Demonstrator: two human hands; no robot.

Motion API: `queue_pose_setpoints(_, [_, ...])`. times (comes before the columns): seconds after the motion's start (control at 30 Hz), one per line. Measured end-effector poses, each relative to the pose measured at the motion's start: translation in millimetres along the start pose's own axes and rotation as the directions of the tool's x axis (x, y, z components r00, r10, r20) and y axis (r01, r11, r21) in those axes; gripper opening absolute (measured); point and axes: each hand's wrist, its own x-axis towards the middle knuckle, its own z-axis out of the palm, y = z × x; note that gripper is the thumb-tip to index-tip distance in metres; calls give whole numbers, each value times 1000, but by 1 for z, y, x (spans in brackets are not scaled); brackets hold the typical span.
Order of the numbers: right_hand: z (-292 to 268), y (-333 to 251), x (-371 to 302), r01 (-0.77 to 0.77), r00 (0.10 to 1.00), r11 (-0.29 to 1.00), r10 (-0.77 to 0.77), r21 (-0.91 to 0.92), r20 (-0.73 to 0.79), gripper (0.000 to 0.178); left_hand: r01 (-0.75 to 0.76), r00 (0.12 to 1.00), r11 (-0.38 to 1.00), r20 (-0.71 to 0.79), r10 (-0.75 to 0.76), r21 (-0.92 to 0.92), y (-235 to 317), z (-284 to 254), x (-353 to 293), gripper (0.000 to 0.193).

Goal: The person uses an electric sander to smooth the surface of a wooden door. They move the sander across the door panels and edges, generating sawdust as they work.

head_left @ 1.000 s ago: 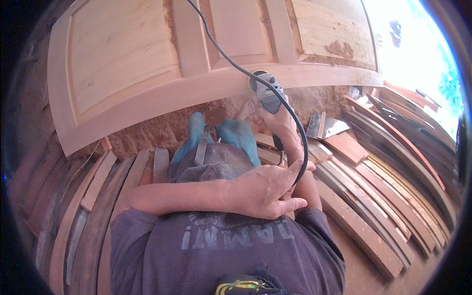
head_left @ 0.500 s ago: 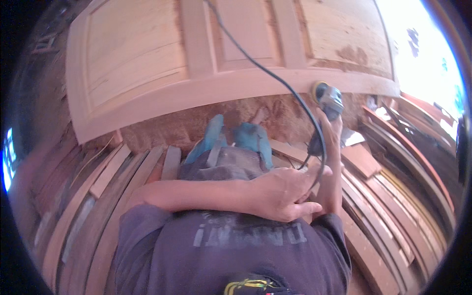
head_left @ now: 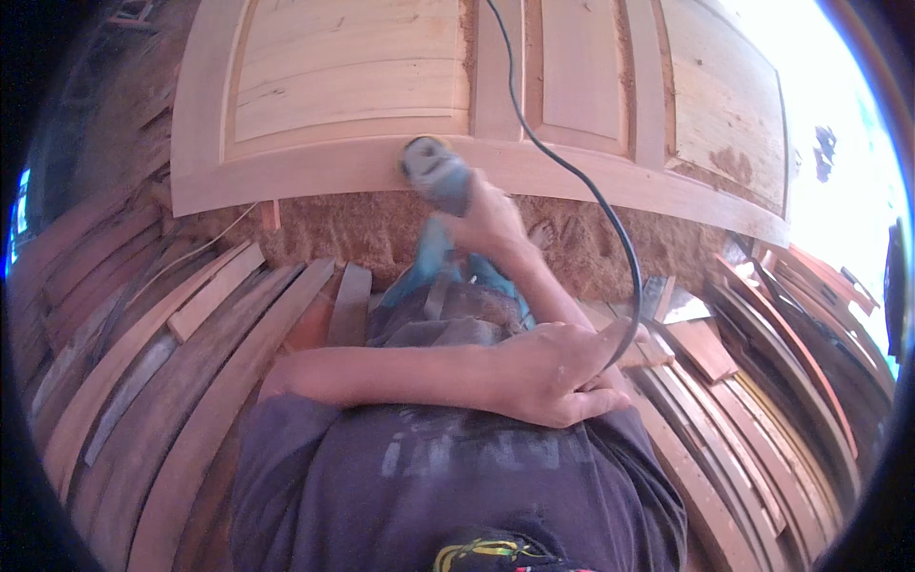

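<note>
An angle grinder with a teal-blue body and a round disc (head_left: 437, 172) is gripped in my right hand (head_left: 486, 219). Its head is on or just over the near rail of a wooden panel door (head_left: 324, 172); the disc's contact is hidden. My left forearm lies across my body, and my left hand (head_left: 553, 372) is closed by my right elbow. The dark power cable (head_left: 610, 219) passes into its curled fingers, partly hidden there. From that hand the cable runs up over the door.
Long wooden boards (head_left: 229, 381) lie at my left, and more timber strips (head_left: 734, 419) are stacked at my right. Brown sawdust (head_left: 334, 234) covers the ground below the door. A thin pale cord (head_left: 214, 243) runs near the door's left end.
My right hand has swept the grinder leftward along the door's near rail. The cable has swung over with the view shift. My left hand stays closed by my right elbow.
</note>
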Motion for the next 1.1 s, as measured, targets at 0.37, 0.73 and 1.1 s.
queue_pose_setpoints(0.37, [13,-2,-6,-152,987,985,146,-85,-71,59,17,1000,998,-10,-18,-61,4,-45,-33,75])
queue_pose_setpoints(0.73, [-59,72,-50,-366,880,929,364,53,-305,51,64,987,998,148,-61,-16,3,-38,13,78])
queue_pose_setpoints(1.1, [-125,157,-71,-507,773,855,509,112,-380,66,102,976,995,193,-103,17,3,-6,84,76])
